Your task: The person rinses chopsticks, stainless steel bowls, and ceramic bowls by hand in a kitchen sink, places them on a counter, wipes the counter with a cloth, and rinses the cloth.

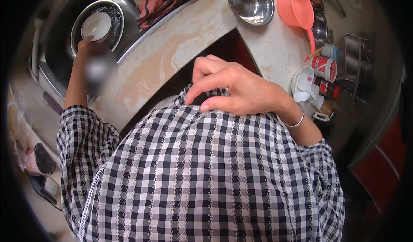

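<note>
My left hand point(85, 44) reaches into the steel sink point(130, 40) at the upper left, its fingers at the rim of a small white bowl point(96, 26). That bowl lies inside a larger metal bowl point(119, 29) with dark, wet-looking contents. A blurred round patch hides part of the hand and wrist. My right hand point(226, 87), with a silver-coloured bangle at the wrist, is in front of my checked shirt point(213, 164). Its fingers are bent at the cloth; whether they pinch it is not clear.
A red cloth point(158, 6) lies at the sink's edge. On the counter point(180, 45) stand a steel bowl point(251, 3) and a coral plastic mug point(295, 9). White dishes point(303, 83), a red-and-white tub point(324, 68) and jars crowd the right side.
</note>
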The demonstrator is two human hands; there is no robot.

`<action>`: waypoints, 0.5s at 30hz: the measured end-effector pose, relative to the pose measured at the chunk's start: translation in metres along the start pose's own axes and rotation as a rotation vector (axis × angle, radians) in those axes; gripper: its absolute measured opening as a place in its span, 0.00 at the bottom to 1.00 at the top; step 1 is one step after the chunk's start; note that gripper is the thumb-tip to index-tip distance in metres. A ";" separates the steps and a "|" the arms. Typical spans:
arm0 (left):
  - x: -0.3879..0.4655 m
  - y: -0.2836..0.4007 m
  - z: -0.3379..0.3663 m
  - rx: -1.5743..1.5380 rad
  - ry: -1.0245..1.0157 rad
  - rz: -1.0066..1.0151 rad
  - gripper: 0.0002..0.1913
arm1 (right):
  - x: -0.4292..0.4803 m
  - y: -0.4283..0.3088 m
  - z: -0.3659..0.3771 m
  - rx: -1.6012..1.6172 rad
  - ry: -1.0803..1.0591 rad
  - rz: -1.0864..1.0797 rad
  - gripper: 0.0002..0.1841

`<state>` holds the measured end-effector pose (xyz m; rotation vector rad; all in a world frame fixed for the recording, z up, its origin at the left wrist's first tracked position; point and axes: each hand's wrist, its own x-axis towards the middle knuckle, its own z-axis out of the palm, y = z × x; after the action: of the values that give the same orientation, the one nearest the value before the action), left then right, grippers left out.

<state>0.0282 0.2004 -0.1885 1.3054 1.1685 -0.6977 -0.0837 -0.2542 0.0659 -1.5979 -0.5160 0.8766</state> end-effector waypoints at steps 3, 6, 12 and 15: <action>0.005 -0.001 -0.007 0.132 0.032 0.081 0.17 | 0.006 -0.004 0.000 -0.059 -0.214 0.056 0.06; 0.007 0.006 -0.008 0.354 0.064 0.109 0.19 | 0.002 -0.012 -0.003 -0.105 -0.270 -0.084 0.04; -0.003 0.009 0.003 0.302 0.149 0.060 0.25 | -0.035 -0.047 0.007 -0.237 -0.417 -0.208 0.06; 0.009 0.001 -0.012 0.261 0.137 0.032 0.29 | -0.039 -0.049 0.014 -0.228 -0.423 -0.200 0.06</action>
<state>0.0293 0.2136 -0.1948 1.6082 1.1918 -0.7656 -0.1124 -0.2636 0.1227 -1.5312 -1.0886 1.0335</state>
